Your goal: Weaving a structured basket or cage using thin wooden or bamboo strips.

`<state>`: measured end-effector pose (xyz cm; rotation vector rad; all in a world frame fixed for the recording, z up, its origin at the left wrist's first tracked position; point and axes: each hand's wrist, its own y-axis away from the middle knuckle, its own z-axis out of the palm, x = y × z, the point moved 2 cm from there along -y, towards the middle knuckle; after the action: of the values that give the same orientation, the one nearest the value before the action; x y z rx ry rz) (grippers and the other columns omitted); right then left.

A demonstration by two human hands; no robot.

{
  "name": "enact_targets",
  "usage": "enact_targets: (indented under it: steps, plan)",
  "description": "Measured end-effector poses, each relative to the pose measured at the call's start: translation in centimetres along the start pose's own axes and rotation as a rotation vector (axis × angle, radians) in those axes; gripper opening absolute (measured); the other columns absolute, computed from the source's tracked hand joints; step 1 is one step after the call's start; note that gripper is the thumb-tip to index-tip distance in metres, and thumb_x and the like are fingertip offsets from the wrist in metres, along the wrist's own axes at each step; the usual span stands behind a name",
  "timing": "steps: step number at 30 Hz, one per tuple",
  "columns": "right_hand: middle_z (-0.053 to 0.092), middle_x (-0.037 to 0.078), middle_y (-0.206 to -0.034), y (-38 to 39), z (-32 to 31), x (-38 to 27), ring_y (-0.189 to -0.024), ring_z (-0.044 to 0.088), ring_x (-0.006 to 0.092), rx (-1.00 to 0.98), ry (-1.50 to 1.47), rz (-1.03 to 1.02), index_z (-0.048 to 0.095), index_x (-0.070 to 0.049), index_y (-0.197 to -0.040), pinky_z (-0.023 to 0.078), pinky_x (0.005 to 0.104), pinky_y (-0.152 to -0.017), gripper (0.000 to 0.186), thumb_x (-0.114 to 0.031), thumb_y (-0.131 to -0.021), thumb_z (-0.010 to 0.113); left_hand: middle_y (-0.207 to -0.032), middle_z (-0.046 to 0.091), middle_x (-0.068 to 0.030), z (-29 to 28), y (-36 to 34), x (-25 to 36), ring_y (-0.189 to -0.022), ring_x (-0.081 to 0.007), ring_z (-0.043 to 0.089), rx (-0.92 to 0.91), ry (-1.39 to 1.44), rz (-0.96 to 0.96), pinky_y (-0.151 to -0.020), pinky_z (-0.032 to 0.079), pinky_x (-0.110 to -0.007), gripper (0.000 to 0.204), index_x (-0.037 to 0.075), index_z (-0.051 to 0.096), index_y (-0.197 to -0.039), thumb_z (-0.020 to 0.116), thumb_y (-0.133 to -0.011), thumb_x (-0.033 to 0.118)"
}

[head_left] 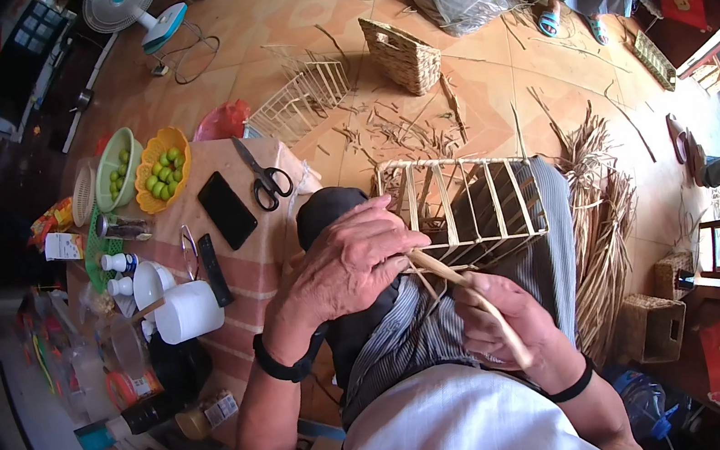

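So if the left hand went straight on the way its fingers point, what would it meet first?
Likely the slatted frame, close to the right of the left hand, though depth there is unclear.

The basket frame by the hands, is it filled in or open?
Open: the frame has gaps between its bars, and striped cloth shows through.

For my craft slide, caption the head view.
Right hand holding a tan strip that reaches the left hand, near an open slatted frame.
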<state>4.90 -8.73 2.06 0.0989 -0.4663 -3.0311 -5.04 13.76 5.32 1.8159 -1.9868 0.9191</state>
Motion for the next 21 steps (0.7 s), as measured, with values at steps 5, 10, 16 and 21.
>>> enact_targets:
  steps: [5, 10, 16, 21]
  plan:
    - [0.052, 0.001, -0.060, 4.5, 1.3, -1.7, -0.042, 0.039, 0.0070, -0.001, 0.117, -0.129, 0.055, -0.004, -0.107, 0.032, 0.0245, -0.041, 0.033, -0.034, -0.116, 0.049, -0.093, 0.075, -0.0108, 0.3, 0.0, -0.3, -0.097, -0.0283, 0.073, 0.088, 0.025, -0.020, -0.113, 0.053, -0.048, 0.027, 0.007, 0.078, -0.108, 0.084, -0.084, 0.018]
    - [0.053, 0.000, -0.055, 7.9, 3.2, -4.1, -0.037, 0.036, 0.0042, -0.152, 0.074, -0.367, 0.049, 0.005, -0.119, 0.025, 0.0241, -0.036, 0.029, -0.024, -0.116, 0.046, -0.092, 0.075, -0.0100, 1.0, 0.0, -0.6, -0.094, -0.0284, 0.073, 0.157, 0.009, 0.026, -0.112, 0.055, -0.048, 0.027, 0.007, 0.079, -0.105, 0.086, -0.082, 0.018]
    - [0.053, 0.000, -0.053, 8.1, 2.7, -4.5, -0.034, 0.036, 0.0070, -0.285, 0.193, -0.478, 0.046, 0.012, -0.126, 0.025, 0.0249, -0.034, 0.038, -0.024, -0.116, 0.045, -0.088, 0.071, -0.0091, 1.6, 0.0, -0.5, -0.091, -0.0297, 0.072, 0.235, 0.036, -0.017, -0.110, 0.056, -0.051, 0.021, 0.007, 0.075, -0.099, 0.085, -0.081, 0.010]
    - [0.072, 0.014, -0.094, 4.0, 3.3, -4.3, -0.065, 0.066, 0.0120, 0.135, 1.038, -0.241, 0.064, 0.008, -0.126, 0.051, 0.0246, -0.057, 0.023, -0.009, -0.110, 0.060, -0.087, 0.067, -0.0127, 1.9, 0.0, -0.3, -0.096, -0.0340, 0.070, 0.194, -0.015, -0.059, -0.114, 0.051, -0.049, 0.013, 0.003, 0.067, -0.096, 0.076, -0.088, 0.006]
